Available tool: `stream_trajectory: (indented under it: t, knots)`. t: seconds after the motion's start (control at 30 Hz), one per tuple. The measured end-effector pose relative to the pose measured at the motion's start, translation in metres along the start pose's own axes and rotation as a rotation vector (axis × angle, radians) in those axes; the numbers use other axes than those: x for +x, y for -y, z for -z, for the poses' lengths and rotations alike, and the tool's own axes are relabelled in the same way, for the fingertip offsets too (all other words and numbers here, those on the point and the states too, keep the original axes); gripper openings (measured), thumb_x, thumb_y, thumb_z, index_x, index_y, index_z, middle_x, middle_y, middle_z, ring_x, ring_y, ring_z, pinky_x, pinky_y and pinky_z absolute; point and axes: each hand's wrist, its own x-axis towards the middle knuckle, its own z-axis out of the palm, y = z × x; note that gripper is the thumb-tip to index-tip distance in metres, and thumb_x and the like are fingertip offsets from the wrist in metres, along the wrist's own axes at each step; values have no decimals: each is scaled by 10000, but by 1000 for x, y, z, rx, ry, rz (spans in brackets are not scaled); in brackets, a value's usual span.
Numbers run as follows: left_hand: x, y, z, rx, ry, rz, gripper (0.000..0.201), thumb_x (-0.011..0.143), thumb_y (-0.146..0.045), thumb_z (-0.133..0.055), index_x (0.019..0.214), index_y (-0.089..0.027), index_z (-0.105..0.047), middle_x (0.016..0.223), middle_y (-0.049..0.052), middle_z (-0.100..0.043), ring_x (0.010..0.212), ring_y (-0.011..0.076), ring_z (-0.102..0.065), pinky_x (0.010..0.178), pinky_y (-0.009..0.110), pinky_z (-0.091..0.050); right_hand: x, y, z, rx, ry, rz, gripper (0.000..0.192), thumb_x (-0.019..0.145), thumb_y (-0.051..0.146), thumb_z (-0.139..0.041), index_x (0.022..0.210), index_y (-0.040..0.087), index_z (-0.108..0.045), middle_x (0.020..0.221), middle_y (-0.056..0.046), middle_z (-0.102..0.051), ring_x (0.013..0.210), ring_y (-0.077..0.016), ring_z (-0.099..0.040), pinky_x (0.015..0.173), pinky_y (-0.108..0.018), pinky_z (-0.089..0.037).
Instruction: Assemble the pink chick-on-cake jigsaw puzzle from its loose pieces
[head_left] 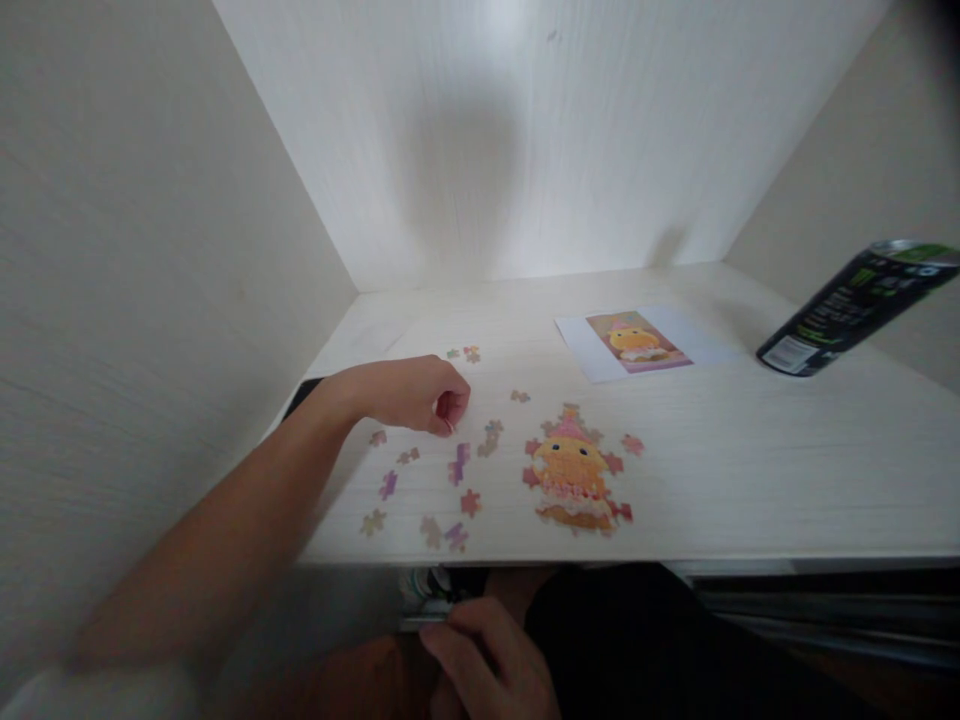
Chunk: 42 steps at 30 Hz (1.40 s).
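Observation:
On the left of the table my left hand [424, 395] is closed, with thumb and fingertips curled together just above the loose puzzle pieces. A small pale bit shows at the fingertips, too small to name. Nearest below it lie a purple puzzle piece [459, 463] and a pair of beige pieces [490, 438]. A partly assembled jigsaw puzzle [571, 470], with an orange-yellow figure in a pink hat, lies to the right, its outline uneven. My right hand [491, 665] rests low by my lap, off the table, fingers loosely bent and apart, with nothing visible in them.
A printed reference picture [637, 342] on white paper lies behind the jigsaw. At the right stands a dark drink can [847, 310]. Several loose pieces are scattered at the left, one pink piece [633, 443] at the right. Pale panels enclose the table [757, 470].

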Motion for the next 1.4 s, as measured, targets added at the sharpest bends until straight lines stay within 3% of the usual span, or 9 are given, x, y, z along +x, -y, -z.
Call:
stream_trajectory:
  t: [0.1, 0.2, 0.27, 0.33, 0.43, 0.63, 0.9, 1.23, 1.4]
  knots:
    - [1, -10, 0, -126, -29, -61, 172, 822, -220, -696, 987, -183, -728, 780, -6, -676, 678, 92, -589, 620, 201, -428, 12, 7, 13, -57, -92, 164, 116, 861, 125, -606, 805, 226, -620, 630, 46, -628, 543, -91, -619, 494, -178, -474]
    - [6, -24, -4, -278, -74, -226, 202, 884, -239, -657, 1057, -205, -757, 903, 33, -707, 776, 100, -633, 717, 209, -484, 31, 15, 43, -253, -200, 425, 210, 863, 101, -592, 1020, 201, -690, 812, -19, -701, 715, -141, -644, 654, -267, -495]
    - [10, -34, -9, -338, -73, -333, 180, 900, -233, -654, 1033, -216, -774, 949, 48, -714, 822, 101, -646, 750, 204, -495, 43, 16, 68, -425, -229, 383, 212, 876, 131, -614, 1051, 209, -704, 960, -51, -728, 887, -198, -658, 809, -354, -477]
    - [13, -44, -15, -358, -42, -372, 198, 900, -210, -660, 1062, -235, -771, 945, 46, -720, 815, 93, -649, 716, 182, -489, 52, 14, 89, -579, -293, 253, 182, 890, 179, -646, 1048, 235, -717, 1115, -64, -730, 1052, -265, -639, 915, -437, -416]
    - [15, -54, -22, -318, 3, -393, 221, 892, -179, -668, 1075, -249, -769, 904, 35, -724, 757, 81, -636, 654, 160, -466, 58, 9, 106, -624, -319, 124, 150, 910, 247, -649, 1035, 268, -729, 1185, -44, -734, 1169, -316, -612, 1002, -513, -338]
    - [16, -61, -28, -152, -5, -310, 211, 890, -311, -701, 1083, -249, -761, 835, 8, -718, 718, 83, -625, 682, 177, -454, 59, 6, 105, -568, -257, 59, 170, 910, 231, -624, 1033, 279, -731, 1197, -8, -742, 1212, -309, -600, 1057, -518, -296]
    - [23, -61, -33, -138, -25, -431, 233, 879, -429, -692, 984, -235, -770, 834, 3, -675, 737, 79, -588, 704, 191, -434, 61, 7, 107, -531, -252, 35, 147, 905, 217, -640, 1003, 280, -731, 1203, 2, -737, 1226, -293, -585, 1060, -501, -285]
    - [25, -60, -38, -35, -32, -420, 266, 911, -459, -643, 1082, -282, -745, 893, 3, -663, 779, 87, -598, 716, 213, -409, 60, 7, 108, -512, -246, 22, 160, 912, 209, -637, 1027, 284, -720, 1222, 6, -729, 1229, -280, -577, 1067, -501, -285]
    - [23, -62, -38, -56, -40, -410, 206, 904, -427, -663, 1013, -285, -764, 875, 2, -655, 755, 82, -590, 707, 209, -411, 59, 7, 107, -536, -239, 39, 138, 922, 230, -629, 1013, 274, -722, 1216, -10, -725, 1224, -291, -571, 1060, -511, -292]
